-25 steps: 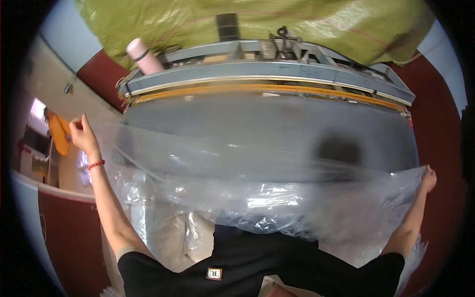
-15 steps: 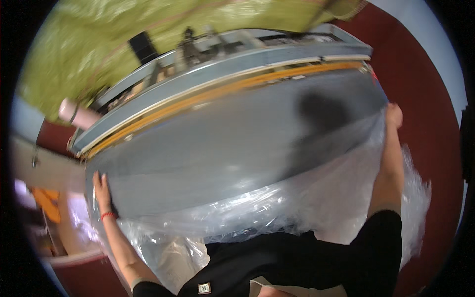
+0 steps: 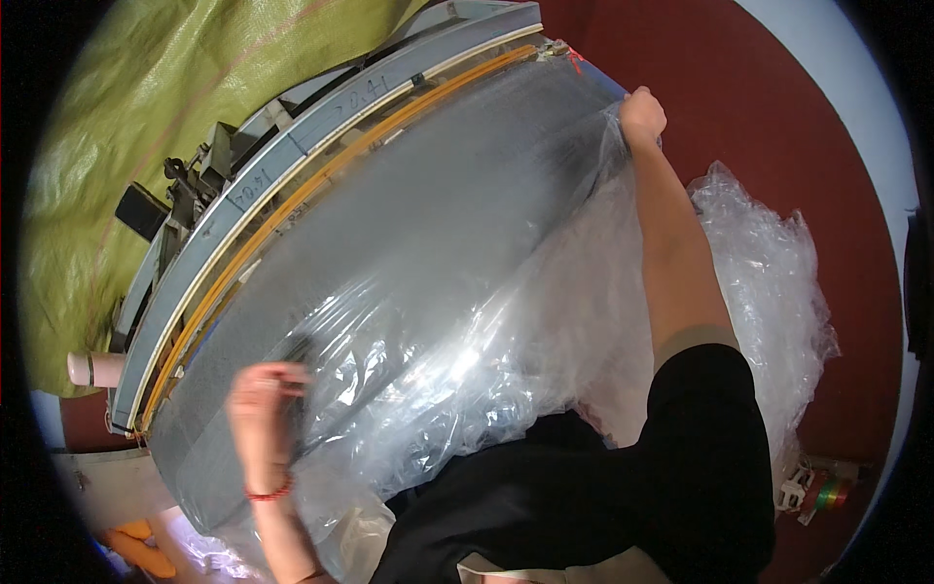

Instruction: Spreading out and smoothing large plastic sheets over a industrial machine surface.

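- Right grip [image 3: 642,115] is clamped on a gathered edge of the clear film [image 3: 457,360], just beside the far right corner of the grey tabletop [image 3: 418,185]
- Left grip [image 3: 265,394] is a blur, fingers curled, over the left part of the tabletop. Honestly can't tell if I've got any film pinched there or it's just passing close
- Film-wise: it runs in shiny creases from my right grip down across the near side of the tabletop, then bunches up against my black shirt [image 3: 584,487]. More clear plastic [image 3: 764,263] is heaped past my right arm, no idea if it's the same piece
- Step in hand, I'd say, is the spreading and straightening bit: right side pinned, left side getting sorted. Can't tell from this whether the sheet is going on or coming off
- Next move, imo, calls for a sure hold on the left, then even tension both sides so those creases flatten out
- Watch the far edge too, the orange strips [image 3: 465,86] and blue-grey rail [image 3: 316,131] sit right there and thin film could snag on them
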Demonstrator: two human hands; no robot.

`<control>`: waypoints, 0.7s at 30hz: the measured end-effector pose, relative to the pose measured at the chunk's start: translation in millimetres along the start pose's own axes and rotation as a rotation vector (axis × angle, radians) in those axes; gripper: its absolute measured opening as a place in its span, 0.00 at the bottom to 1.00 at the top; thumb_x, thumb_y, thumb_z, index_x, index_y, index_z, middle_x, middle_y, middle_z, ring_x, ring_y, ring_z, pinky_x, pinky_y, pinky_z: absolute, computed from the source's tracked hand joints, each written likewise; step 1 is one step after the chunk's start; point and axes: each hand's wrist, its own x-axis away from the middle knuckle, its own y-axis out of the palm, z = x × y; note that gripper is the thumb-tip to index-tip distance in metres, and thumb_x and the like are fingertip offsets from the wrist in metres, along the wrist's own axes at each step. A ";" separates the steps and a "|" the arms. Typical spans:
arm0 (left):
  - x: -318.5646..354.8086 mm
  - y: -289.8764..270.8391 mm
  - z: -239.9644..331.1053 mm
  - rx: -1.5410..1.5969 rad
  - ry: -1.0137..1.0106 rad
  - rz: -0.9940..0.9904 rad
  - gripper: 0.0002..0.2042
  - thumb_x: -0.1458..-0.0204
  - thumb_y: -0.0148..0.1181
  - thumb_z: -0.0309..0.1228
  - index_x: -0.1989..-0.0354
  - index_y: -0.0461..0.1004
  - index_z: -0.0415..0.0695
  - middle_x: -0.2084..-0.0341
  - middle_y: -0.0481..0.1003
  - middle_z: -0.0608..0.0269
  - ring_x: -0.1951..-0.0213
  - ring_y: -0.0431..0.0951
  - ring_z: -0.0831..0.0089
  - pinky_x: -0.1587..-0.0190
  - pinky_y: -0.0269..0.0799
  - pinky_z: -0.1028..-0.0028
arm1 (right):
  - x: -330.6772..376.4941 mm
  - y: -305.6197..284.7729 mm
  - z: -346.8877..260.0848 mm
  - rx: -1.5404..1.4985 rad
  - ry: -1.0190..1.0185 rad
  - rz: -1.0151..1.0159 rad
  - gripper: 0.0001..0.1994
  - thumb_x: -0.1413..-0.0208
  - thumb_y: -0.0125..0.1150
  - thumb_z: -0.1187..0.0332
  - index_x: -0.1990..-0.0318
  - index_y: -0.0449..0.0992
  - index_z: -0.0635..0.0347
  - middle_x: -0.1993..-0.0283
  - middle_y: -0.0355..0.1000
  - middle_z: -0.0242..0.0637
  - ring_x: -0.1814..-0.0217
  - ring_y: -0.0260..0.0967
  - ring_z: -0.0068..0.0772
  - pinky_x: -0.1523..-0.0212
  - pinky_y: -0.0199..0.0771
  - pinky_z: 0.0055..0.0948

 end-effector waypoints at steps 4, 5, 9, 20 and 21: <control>28.2 133.4 -23.9 -0.058 -0.039 -0.646 0.26 0.53 0.57 0.30 0.45 0.57 0.40 0.52 0.65 0.60 0.56 0.68 0.73 0.54 0.64 0.75 | 2.9 1.9 -4.5 -0.049 -0.020 -0.021 0.13 0.50 0.48 0.61 0.62 0.69 0.60 0.62 0.71 0.45 0.58 0.69 0.44 0.59 0.68 0.38; 31.2 161.1 -43.9 -0.112 0.003 -0.558 0.27 0.53 0.57 0.30 0.44 0.56 0.40 0.54 0.66 0.59 0.59 0.69 0.75 0.56 0.65 0.76 | 4.8 1.2 -9.5 -0.064 -0.030 -0.024 0.13 0.50 0.48 0.61 0.62 0.69 0.60 0.62 0.71 0.45 0.58 0.69 0.44 0.59 0.68 0.38; 23.1 194.4 -64.3 0.299 -0.603 -0.753 0.27 0.53 0.57 0.29 0.45 0.56 0.39 0.62 0.70 0.59 0.65 0.68 0.78 0.66 0.66 0.78 | 7.0 -2.0 -9.0 -0.055 -0.022 -0.035 0.12 0.49 0.48 0.62 0.63 0.69 0.60 0.63 0.71 0.45 0.58 0.69 0.44 0.59 0.68 0.38; 100.3 -15.4 18.6 0.672 0.489 -0.424 0.08 0.55 0.57 0.30 0.68 0.68 0.42 0.77 0.72 0.53 0.82 0.72 0.65 0.81 0.66 0.68 | 5.0 -1.0 -6.1 -0.002 -0.043 -0.033 0.14 0.49 0.48 0.59 0.62 0.70 0.59 0.61 0.71 0.46 0.57 0.69 0.44 0.60 0.69 0.41; 110.3 -31.6 20.1 0.698 0.548 -0.420 0.11 0.54 0.55 0.32 0.62 0.66 0.43 0.73 0.72 0.53 0.79 0.72 0.66 0.84 0.65 0.69 | 5.9 -4.6 -6.4 0.001 -0.056 -0.034 0.14 0.49 0.48 0.58 0.62 0.70 0.59 0.61 0.71 0.46 0.57 0.69 0.45 0.60 0.69 0.41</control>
